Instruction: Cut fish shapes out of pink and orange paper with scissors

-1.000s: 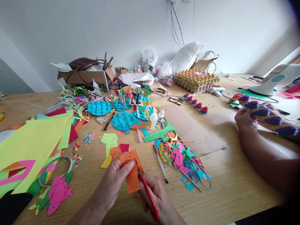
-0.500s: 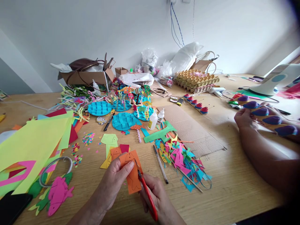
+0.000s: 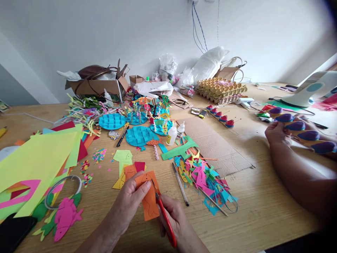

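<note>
At six o'clock, the left hand (image 3: pixel 131 193) pinches orange paper (image 3: pixel 150 198) while the right hand (image 3: pixel 175 211) grips scissors (image 3: pixel 167 219) at its three-o'clock edge, apparently mid-cut, which calls for steady snips around the drawn fish (image 3: pixel 152 208).

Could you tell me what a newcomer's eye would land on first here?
Probably the orange paper with a drawn fish, low in the centre, held by the left hand as the right hand works red-handled scissors at its edge. Next, perhaps, the large yellow sheets at left and the bright blue discs mid-table.
</note>
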`<state>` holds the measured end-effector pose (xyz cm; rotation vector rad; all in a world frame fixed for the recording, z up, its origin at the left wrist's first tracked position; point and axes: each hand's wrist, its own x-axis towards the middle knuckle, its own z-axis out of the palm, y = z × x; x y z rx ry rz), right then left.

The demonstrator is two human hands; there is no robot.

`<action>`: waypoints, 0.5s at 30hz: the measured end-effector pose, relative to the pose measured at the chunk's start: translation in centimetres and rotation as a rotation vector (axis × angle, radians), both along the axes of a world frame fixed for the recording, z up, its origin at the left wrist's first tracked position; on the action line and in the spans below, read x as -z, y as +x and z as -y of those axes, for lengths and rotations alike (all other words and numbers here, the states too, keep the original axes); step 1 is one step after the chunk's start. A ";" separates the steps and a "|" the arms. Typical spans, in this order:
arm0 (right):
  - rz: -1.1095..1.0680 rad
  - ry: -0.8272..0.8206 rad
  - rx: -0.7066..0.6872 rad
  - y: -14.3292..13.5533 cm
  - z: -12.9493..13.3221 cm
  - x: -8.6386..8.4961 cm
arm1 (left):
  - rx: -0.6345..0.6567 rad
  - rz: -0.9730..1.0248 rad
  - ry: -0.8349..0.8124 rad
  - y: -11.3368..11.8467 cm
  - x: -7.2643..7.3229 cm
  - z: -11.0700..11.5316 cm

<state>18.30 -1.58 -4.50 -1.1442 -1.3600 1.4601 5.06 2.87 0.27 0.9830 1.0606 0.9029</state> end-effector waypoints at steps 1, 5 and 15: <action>-0.005 0.010 0.001 0.0 0.0 0.0 | 0.006 0.007 0.003 -0.1 0.1 0.0; -0.022 0.021 -0.005 0.0 0.0 0.2 | 0.020 0.015 -0.002 -0.2 0.3 0.1; 0.064 0.093 -0.008 0.3 0.0 1.0 | 0.032 0.064 -0.020 -0.1 -0.3 0.0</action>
